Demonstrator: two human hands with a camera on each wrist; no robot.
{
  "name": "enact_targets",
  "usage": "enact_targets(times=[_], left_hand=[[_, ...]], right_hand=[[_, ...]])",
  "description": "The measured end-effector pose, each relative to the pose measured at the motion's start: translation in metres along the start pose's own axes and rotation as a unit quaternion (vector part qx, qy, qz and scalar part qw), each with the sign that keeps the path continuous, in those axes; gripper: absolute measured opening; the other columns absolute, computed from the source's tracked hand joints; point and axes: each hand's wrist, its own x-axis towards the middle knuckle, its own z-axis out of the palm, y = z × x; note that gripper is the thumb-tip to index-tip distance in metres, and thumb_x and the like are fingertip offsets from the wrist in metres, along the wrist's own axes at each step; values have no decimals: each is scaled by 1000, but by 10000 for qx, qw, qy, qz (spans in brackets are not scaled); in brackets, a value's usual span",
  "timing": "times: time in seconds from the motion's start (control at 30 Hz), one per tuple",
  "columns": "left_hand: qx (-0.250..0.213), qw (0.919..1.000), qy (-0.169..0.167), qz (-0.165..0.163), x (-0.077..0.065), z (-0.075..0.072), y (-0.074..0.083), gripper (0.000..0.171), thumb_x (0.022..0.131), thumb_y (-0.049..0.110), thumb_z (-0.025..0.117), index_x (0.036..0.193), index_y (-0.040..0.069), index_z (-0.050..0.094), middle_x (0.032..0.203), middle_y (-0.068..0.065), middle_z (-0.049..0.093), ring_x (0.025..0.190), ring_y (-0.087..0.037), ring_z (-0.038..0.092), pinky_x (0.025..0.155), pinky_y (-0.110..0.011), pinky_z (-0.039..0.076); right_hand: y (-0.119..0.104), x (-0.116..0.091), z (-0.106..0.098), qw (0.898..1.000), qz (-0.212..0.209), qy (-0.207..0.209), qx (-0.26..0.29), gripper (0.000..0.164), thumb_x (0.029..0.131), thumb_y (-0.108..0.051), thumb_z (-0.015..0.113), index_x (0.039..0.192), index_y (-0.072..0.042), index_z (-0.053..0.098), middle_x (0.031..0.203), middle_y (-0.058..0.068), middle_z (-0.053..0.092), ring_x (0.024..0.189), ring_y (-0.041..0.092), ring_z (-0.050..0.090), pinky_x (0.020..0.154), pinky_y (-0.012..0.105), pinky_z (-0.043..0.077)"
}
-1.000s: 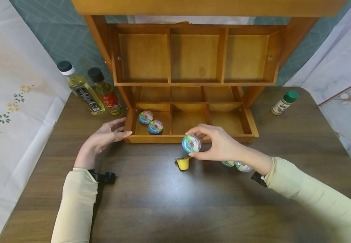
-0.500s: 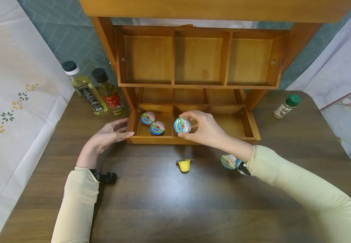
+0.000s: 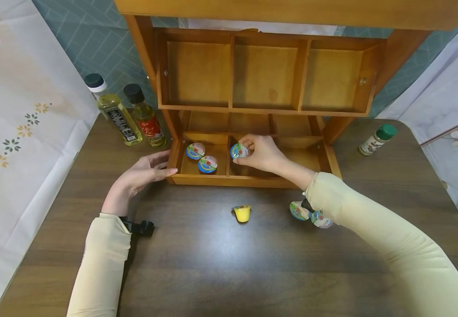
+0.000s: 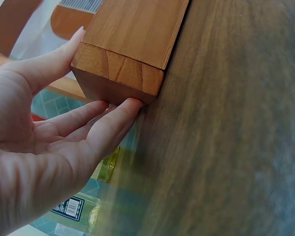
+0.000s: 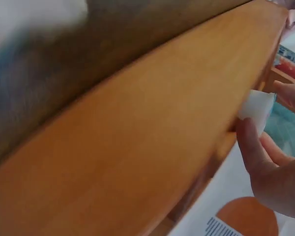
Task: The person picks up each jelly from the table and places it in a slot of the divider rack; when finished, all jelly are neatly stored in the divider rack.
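Wooden organizer (image 3: 213, 181) stands on the desk (image 3: 197, 273). Right hand (image 3: 264, 152) pinches a lidded cup (image 3: 238, 151) at the lower middle compartment; contact with its floor cannot be determined. Left hand (image 3: 145, 171), fingers extended, touches the organizer's front left corner. Two printed-lid cups (image 3: 207, 164) occupy the compartment alongside; a yellow cup (image 3: 243, 214) sits on the desk.
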Motion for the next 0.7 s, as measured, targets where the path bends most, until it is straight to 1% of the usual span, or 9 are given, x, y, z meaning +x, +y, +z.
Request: enact_targets(times=[0.13,0.3,0.4,0.53,0.7], left_hand=[[25,10000,9,3,1,0,-1,82,88,23,66,150,6,15,152,-18,22,139,-30,23,105,-46,29],[27,10000,27,-29,0,-1,-2,82,88,22,66,150,6,15,152,-17,21,139,-30,23,104,-45,30],[30,10000,24,-39,0,-1,-2,82,88,23,66,150,6,14,152,-18,21,139,-30,23,104,-45,31],[23,10000,11,-21,1,0,-2,83,88,23,66,150,6,14,152,-17,22,139,-30,23,104,-44,31],[17,10000,-20,5,1,0,0,83,88,23,66,150,6,14,152,-17,21,139,-30,23,104,-44,31]], right_hand=[[1,2,5,9995,277,-30,-151,56,74,-31,78,119,-3,58,108,9,65,98,22,61,82,33,48],[-1,2,9,9976,504,-184,-438,58,76,-30,76,121,0,56,108,12,65,97,23,60,81,33,48],[0,3,12,9964,630,-176,-540,58,77,-31,75,121,0,56,109,13,65,98,24,59,81,34,48],[2,4,15,9957,763,-93,-524,56,78,-31,75,121,0,56,111,14,64,99,25,59,82,34,48],[7,7,16,9955,813,-7,-480,55,79,-31,73,121,1,56,111,14,64,100,25,59,82,35,48]])
